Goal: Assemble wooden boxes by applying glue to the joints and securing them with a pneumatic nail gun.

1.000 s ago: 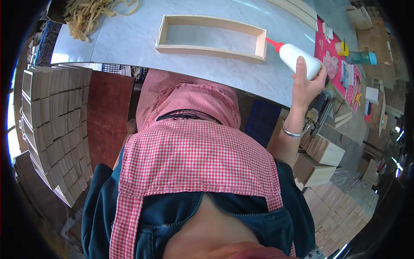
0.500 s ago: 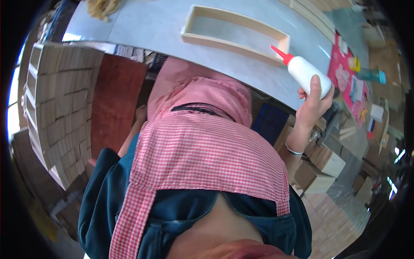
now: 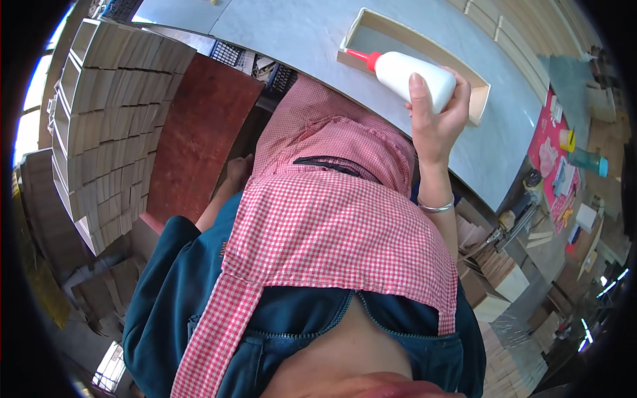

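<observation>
Right hand clamped round white bottle at 1 o'clock, near wooden frame; red nozzle toward 10. Probably light, squeezable, slick: hold mid-body. Left hand, 10 o'clock: can't tell grip.

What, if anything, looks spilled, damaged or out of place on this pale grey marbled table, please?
Nothing stands out: the rectangular pale wooden frame looks whole where visible on the table, and the white plastic bottle with a red nozzle is tilted sideways in the right hand, with no spill visible.
</observation>
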Available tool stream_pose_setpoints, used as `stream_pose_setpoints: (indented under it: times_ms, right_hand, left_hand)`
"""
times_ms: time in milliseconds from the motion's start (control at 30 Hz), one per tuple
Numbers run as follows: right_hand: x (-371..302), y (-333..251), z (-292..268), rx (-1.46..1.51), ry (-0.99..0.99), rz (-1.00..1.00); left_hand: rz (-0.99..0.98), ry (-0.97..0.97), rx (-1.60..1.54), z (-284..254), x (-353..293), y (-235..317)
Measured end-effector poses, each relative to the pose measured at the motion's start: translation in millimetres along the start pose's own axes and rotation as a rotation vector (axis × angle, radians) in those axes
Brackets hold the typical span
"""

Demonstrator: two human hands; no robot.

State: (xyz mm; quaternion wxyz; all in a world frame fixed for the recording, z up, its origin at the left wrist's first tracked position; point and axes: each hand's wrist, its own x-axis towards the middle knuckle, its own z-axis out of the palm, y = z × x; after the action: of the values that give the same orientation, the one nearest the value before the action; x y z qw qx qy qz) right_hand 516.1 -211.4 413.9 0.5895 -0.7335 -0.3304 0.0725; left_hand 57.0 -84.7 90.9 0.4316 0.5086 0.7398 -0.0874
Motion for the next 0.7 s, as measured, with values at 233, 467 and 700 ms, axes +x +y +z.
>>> stream_pose_setpoints:
  times_ms: [233, 467, 700]
  right_hand:
    - [-3.8, 3.7, -26.8, -0.136, 0.032, -0.071]
    - [-15.2, -3.4, -67.1, -0.175, 0.144, 0.032]
    - [-23.9, -9.0, -102.9, -0.161, 0.267, 0.145]
  left_hand:
    - [0.346, -0.265, 0.067, -0.2, 63.8, -59.1]
    - [0.824, -0.582, 0.194, -13.6, 105.4, -48.6]
    - [0.862, -0.566, 0.344, -11.5, 78.6, 5.3]
